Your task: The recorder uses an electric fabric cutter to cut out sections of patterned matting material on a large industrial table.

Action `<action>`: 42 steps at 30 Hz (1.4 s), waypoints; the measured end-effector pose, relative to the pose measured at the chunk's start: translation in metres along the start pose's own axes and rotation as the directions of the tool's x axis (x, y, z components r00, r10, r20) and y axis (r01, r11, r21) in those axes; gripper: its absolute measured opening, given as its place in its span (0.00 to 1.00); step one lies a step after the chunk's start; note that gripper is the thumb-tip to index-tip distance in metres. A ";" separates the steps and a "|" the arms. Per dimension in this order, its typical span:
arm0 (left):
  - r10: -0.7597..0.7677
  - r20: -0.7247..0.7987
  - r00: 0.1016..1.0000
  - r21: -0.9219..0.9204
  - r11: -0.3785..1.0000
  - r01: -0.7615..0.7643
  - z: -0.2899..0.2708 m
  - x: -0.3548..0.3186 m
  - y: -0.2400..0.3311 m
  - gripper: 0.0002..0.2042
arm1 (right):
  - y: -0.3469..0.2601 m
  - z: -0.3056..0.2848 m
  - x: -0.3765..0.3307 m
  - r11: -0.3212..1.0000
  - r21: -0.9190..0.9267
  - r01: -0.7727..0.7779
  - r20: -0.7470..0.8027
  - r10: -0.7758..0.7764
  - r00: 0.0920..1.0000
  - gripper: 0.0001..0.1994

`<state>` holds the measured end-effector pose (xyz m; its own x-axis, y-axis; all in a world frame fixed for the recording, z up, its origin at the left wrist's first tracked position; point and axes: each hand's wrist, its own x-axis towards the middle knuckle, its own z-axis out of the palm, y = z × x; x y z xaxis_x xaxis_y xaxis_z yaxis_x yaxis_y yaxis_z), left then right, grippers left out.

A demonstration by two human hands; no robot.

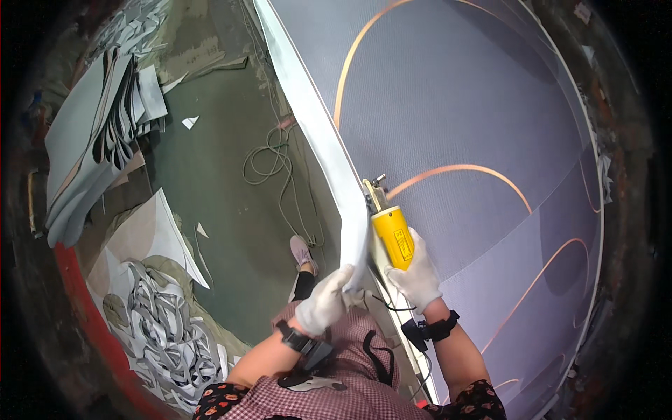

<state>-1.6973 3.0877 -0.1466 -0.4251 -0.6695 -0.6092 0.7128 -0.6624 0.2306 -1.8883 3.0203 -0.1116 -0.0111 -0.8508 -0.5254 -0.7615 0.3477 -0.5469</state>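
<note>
Grey sheet: cutter seemingly within right fingers.

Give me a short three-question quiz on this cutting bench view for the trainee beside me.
1. True or false: the right hand grips the yellow power cutter.
2. What does the left hand hold?
A. a coil of cord
B. the pale trimmed strip lifting off the sheet's edge
C. a pair of scissors
3. Fill in: the curved lines on the grey patterned sheet are ____ coloured.

Key:
1. True.
2. B; the gloved hand pinches the strip's near end beside the cutter.
3. Copper, or orange.
</note>
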 end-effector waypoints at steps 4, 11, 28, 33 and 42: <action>-0.066 -0.184 0.981 -0.095 0.994 0.049 0.016 -0.040 0.056 0.14 | -0.028 0.005 0.037 0.998 0.020 0.055 -0.037 -0.054 0.998 0.45; 0.266 0.018 0.964 -0.160 0.952 -0.259 -0.030 -0.107 0.126 0.13 | -0.090 0.015 0.110 0.996 0.042 0.082 -0.076 -0.079 0.994 0.44; 0.839 -0.335 0.429 0.019 0.461 -0.887 -0.099 -0.082 0.346 0.21 | -0.207 0.008 0.226 0.990 0.018 0.142 -0.054 -0.141 0.989 0.43; 0.663 0.001 0.749 0.889 0.343 -0.304 -0.052 0.095 0.352 0.40 | -0.230 0.015 0.249 0.997 0.011 0.082 -0.039 -0.082 0.996 0.45; 0.170 -0.111 0.979 0.761 0.649 -0.026 -0.033 0.177 0.335 0.22 | -0.297 0.006 0.294 0.996 0.058 0.068 -0.048 -0.066 0.997 0.45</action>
<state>-1.5153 2.7582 -0.2024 -0.2333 -0.7307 -0.6417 0.0492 -0.6679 0.7426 -1.6616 2.6691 -0.1072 0.0080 -0.8895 -0.4568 -0.7217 0.3110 -0.6184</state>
